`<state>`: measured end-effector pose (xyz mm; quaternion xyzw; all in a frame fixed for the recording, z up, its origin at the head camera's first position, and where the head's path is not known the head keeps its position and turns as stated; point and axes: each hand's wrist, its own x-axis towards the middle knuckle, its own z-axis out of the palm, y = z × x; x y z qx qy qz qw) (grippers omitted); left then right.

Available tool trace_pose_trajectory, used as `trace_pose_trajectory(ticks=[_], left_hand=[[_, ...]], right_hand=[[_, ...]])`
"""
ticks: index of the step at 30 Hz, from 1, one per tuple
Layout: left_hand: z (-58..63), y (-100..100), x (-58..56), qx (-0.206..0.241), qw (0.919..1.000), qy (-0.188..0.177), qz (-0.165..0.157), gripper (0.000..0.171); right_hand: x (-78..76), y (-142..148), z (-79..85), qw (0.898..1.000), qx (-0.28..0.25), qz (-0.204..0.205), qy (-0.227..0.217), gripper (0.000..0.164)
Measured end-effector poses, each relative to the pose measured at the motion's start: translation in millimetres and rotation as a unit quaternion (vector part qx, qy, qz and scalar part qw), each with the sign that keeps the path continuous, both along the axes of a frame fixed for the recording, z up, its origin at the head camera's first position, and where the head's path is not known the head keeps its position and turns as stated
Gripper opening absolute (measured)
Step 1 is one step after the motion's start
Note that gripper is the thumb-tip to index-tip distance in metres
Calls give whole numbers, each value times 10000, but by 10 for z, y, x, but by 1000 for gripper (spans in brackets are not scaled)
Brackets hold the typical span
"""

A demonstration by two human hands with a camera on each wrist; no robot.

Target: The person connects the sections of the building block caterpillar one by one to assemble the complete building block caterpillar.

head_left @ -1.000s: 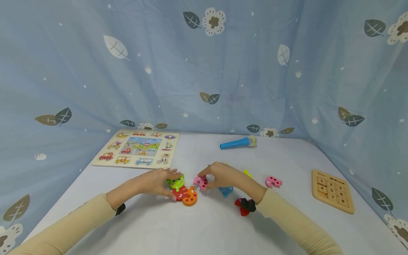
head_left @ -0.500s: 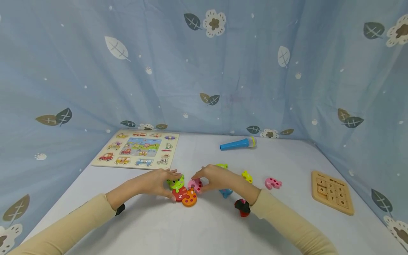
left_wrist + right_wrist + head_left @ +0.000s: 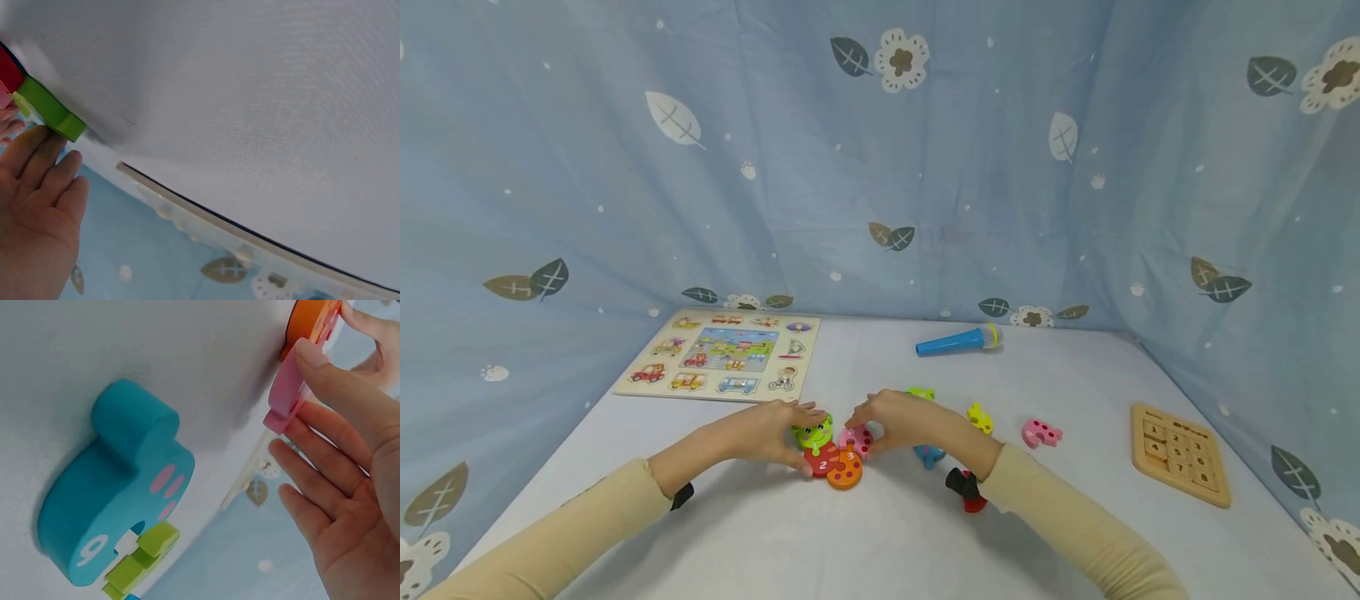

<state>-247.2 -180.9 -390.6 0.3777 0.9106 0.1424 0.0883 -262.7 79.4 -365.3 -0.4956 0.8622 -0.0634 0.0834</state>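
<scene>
A green smiling-head puzzle piece (image 3: pixel 814 437), a red piece (image 3: pixel 821 461) marked 2 and an orange spotted piece (image 3: pixel 846 472) marked 3 lie joined on the white tabletop. My left hand (image 3: pixel 766 432) holds the left side of this group, thumb at the red piece and fingers at the green head. Its fingertips touch the edge of the green piece (image 3: pixel 53 112) in the left wrist view. My right hand (image 3: pixel 904 421) pinches a pink spotted piece (image 3: pixel 857 440) between thumb and fingers, right against the orange one. The right wrist view shows the pink piece's side (image 3: pixel 287 394) under the thumb.
Loose blue (image 3: pixel 929 457), light green (image 3: pixel 921 392), yellow (image 3: pixel 980 418), pink (image 3: pixel 1041 433) and red (image 3: pixel 974 503) pieces lie around my right forearm. A picture peg board (image 3: pixel 707 394) is at back left, a blue toy microphone (image 3: pixel 953 342) at the back, a wooden number board (image 3: pixel 1150 408) at right.
My right hand has moved left with the pink piece, from a gap beside the orange piece to right up against it. The left hand stays in place on the group.
</scene>
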Motion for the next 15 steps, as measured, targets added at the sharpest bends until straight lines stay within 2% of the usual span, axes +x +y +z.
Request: trace_pose_trajectory(ticks=[15], left_hand=[[21,6,17,-8,10000,36,-31,84]], right_hand=[[-33,-60,-96,9995,217,-169,-168,43]])
